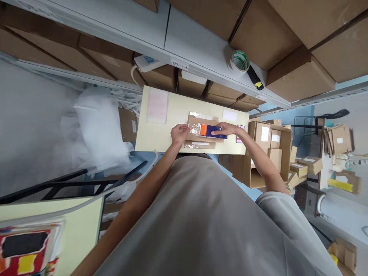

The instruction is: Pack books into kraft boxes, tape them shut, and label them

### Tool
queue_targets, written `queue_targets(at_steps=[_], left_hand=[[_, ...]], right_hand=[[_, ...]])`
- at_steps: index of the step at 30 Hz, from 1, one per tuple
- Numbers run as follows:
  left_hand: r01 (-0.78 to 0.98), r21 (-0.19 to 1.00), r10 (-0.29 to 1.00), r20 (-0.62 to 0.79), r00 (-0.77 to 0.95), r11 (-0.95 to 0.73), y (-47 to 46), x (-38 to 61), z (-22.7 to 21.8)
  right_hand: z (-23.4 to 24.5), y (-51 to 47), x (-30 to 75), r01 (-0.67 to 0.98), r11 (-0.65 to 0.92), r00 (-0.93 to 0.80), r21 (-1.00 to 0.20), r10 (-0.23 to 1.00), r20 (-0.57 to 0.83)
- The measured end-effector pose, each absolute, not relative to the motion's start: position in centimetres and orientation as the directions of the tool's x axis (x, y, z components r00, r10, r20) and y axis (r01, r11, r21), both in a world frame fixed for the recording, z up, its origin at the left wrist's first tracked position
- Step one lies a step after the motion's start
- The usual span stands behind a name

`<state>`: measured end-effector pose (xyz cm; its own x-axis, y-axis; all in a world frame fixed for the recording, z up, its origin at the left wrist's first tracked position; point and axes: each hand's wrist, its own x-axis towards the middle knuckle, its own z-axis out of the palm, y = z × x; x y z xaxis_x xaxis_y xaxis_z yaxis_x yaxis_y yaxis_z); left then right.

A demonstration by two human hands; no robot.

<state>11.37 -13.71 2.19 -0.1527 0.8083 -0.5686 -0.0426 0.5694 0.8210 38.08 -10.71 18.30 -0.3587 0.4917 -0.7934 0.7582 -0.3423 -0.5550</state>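
On the pale yellow table, my right hand (pixel 225 128) is closed over a flat dark blue and orange object (pixel 203 130), its thumb lying along the blue part. I cannot tell exactly what kind of object it is. At its left end, my left hand (pixel 180 133) is pinched at the edge of shiny clear film (pixel 193 129). Beneath the object lies a flat piece of brown cardboard (pixel 198 120). Closer to my body is another flat cardboard piece (pixel 189 145) with a pale strip on it.
A phone (pixel 240 134) lies right of my right hand on the table (pixel 175 111). White paper (pixel 157 106) is at the left. An open carton (pixel 284 153) with boxes stands right. Above the table, a shelf (pixel 198 46) holds a tape roll (pixel 240 60) and a black-yellow cutter (pixel 255 78).
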Motion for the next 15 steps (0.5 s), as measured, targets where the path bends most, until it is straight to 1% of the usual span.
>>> queue_targets(at_steps=[3,7,12,15], left_hand=[[-0.067,0.826,0.814,-0.563,-0.141,0.56,-13.9,11.4,2.0],[-0.092,0.821,0.806,-0.571,-0.154,0.564,-14.0,11.7,2.0],[-0.095,0.805,0.784,-0.593,-0.185,0.586,-13.8,12.2,2.5],[-0.094,0.793,0.77,-0.607,-0.196,0.602,-13.7,12.5,2.6]], right_hand=[[18.9,-10.8,37.6,0.766,-0.371,-0.333,-0.524,0.468,-0.819],[19.6,-10.9,37.1,0.814,-0.316,-0.306,-0.488,0.48,-0.822],[20.1,-11.0,36.9,0.851,-0.301,-0.257,-0.43,0.475,-0.842],[20.1,-11.0,36.9,0.863,-0.289,-0.255,-0.415,0.46,-0.85]])
